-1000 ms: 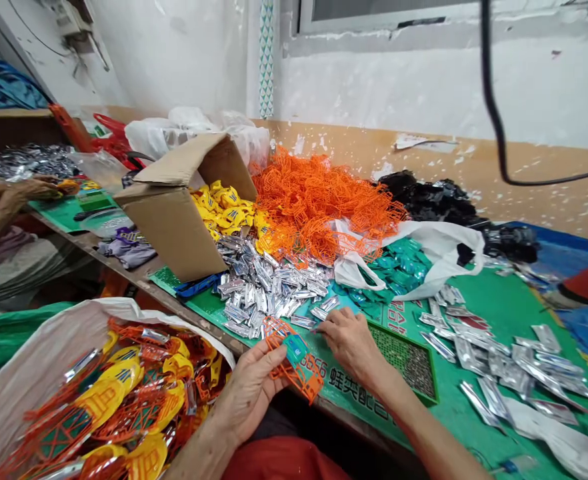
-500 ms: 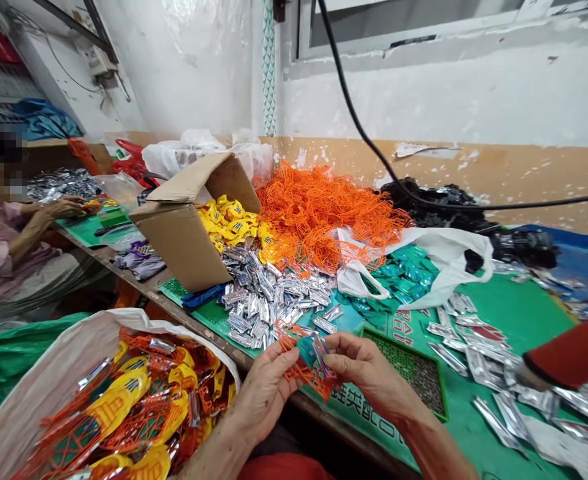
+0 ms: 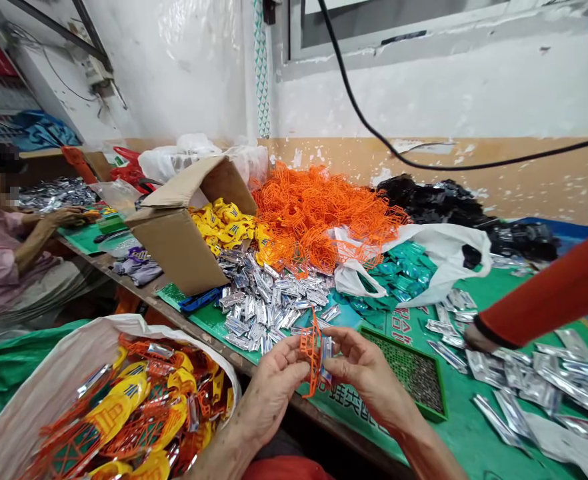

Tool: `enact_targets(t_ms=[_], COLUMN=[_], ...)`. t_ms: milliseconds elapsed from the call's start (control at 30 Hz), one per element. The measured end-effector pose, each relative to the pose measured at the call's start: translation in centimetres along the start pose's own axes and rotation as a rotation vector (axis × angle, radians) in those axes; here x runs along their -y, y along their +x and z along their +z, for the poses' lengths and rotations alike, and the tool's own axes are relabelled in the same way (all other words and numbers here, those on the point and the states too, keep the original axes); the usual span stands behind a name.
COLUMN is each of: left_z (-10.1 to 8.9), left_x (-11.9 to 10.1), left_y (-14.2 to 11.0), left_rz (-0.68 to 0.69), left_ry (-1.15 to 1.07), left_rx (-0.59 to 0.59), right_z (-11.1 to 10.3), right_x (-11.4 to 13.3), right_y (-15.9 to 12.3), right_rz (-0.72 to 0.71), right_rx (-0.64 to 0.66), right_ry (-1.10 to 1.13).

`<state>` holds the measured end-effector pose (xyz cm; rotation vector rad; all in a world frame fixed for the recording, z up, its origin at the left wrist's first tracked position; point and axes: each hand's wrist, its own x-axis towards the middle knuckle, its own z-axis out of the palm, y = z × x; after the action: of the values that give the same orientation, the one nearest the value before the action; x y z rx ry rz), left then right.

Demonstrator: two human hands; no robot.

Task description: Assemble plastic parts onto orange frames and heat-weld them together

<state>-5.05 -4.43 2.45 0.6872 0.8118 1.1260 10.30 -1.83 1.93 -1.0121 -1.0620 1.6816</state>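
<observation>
My left hand [image 3: 281, 377] pinches an orange plastic lattice piece [image 3: 314, 357], turned nearly edge-on, near the table's front edge. My right hand [image 3: 361, 363] has thumb and fingers closed on a small shiny silver strip with blue marks [image 3: 327, 353], held right against the orange lattice. Beyond them lies a heap of similar silver strips [image 3: 264, 303]. To the right of my hands is a green tray [image 3: 444, 400] of small metal bits. At lower left, a white sack [image 3: 109, 327] holds orange lattices joined with yellow pieces [image 3: 119, 400] and silver strips.
A tilted cardboard box [image 3: 179, 250] spills yellow pieces beside an orange lattice pile [image 3: 324, 207]. Green pieces [image 3: 404, 273] lie in a white plastic bag [image 3: 459, 240]. A co-worker's red sleeve [image 3: 554, 293] reaches over silver strips at right. Another person [image 3: 4, 247] sits at left. A black cable hangs above.
The orange lattice has turned from face-on to nearly edge-on, with the silver strip beside it. At right, the co-worker's sleeve and hand have reached farther left over the silver strips.
</observation>
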Motion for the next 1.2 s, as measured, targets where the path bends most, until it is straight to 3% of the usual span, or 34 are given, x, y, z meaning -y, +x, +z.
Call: enact_targets(t_ms=[300, 700, 833, 1000, 1200], left_z=[-0.5, -0.2, 0.2, 0.2, 0.4], left_x=[0.4, 0.2, -0.1, 0.5, 1.4], left_y=[0.6, 0.0, -0.4, -0.3, -0.2], left_rz=[0.109, 0.230, 0.427, 0.741, 0.919], left_ry=[0.287, 0.699, 0.874, 0.993, 1.090], left_rx=[-0.025, 0.089, 0.141, 0.287, 0.337], right_z=[-0.1, -1.0, -1.5, -1.9, -2.3], right_x=[-0.2, -0.7, -1.3, -2.5, -3.3], right_y=[-0.7, -1.5, -2.0, -2.7, -3.7], right_rz=[-0.086, -0.234, -0.297, -0.358, -0.464], right_rx=[-0.102, -0.003, 0.010, -0.026, -0.072], right_ry=[0.065, 0.094, 0.107, 0.123, 0.045])
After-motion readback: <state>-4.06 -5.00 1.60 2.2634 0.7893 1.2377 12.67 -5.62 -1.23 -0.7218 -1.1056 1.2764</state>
